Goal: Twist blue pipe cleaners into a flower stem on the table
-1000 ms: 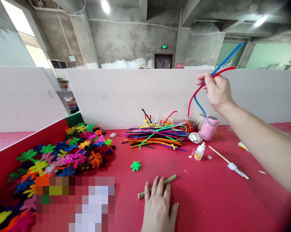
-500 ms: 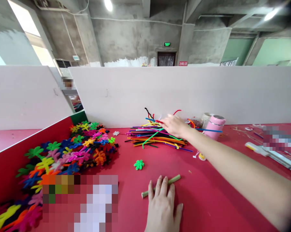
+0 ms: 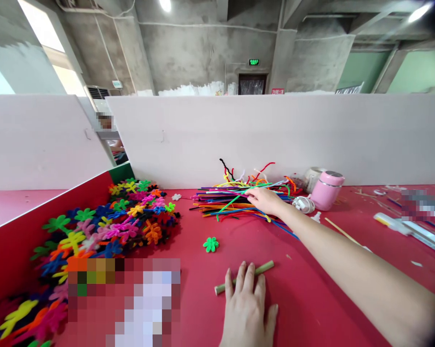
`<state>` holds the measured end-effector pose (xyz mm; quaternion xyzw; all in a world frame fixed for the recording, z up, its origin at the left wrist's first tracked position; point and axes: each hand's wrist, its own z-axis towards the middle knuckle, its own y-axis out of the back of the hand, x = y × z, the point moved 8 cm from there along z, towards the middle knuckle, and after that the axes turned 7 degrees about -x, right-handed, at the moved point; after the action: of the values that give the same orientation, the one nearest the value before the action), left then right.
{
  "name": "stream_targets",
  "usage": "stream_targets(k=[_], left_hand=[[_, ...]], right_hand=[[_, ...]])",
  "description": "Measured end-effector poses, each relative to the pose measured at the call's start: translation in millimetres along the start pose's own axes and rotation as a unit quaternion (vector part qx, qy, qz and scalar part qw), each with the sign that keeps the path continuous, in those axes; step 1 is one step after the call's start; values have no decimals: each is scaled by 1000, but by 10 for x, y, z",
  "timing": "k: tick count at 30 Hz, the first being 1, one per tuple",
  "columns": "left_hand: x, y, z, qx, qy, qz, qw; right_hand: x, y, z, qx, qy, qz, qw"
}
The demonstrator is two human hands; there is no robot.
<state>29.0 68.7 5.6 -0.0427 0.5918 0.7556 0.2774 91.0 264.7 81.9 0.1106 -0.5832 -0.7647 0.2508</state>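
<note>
My right hand [image 3: 266, 200] reaches into a loose pile of coloured pipe cleaners [image 3: 235, 200] at the back of the red table [image 3: 311, 289]. Its fingers are pinched on strands in the pile; a blue strand [image 3: 282, 226] trails under my wrist. My left hand [image 3: 246, 308] lies flat and open on the table near the front edge. Its fingertips rest on a green stick [image 3: 244, 278]. A small green pipe-cleaner flower [image 3: 210, 244] lies between the stick and the pile.
A big heap of coloured pipe-cleaner flowers [image 3: 105, 231] fills the left side by a red divider. A pink cup [image 3: 327, 190], a white cord bundle [image 3: 304, 204], a thin wooden stick [image 3: 342, 231] and a tool [image 3: 410, 231] lie to the right. White partition walls [image 3: 275, 135] close the back.
My right hand came down from the air, where it held a red and a blue pipe cleaner, into the pile and then drew slightly nearer. My left hand stayed on the stick.
</note>
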Motion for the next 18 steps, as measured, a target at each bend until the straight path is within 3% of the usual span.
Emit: stream_targets(k=[7,12,18], left_hand=[[-14,21,14,10,2,-5,1000],[-6,19,3,0,3,-6,1000],[-2,19,19,25,13,-12,1000]], right_hand=[[-257,-142,-239,32,-51,8,998],[-277,-258,-311,45,-54,-4,997],[-255,-322,-405,15,-82,-65,994]])
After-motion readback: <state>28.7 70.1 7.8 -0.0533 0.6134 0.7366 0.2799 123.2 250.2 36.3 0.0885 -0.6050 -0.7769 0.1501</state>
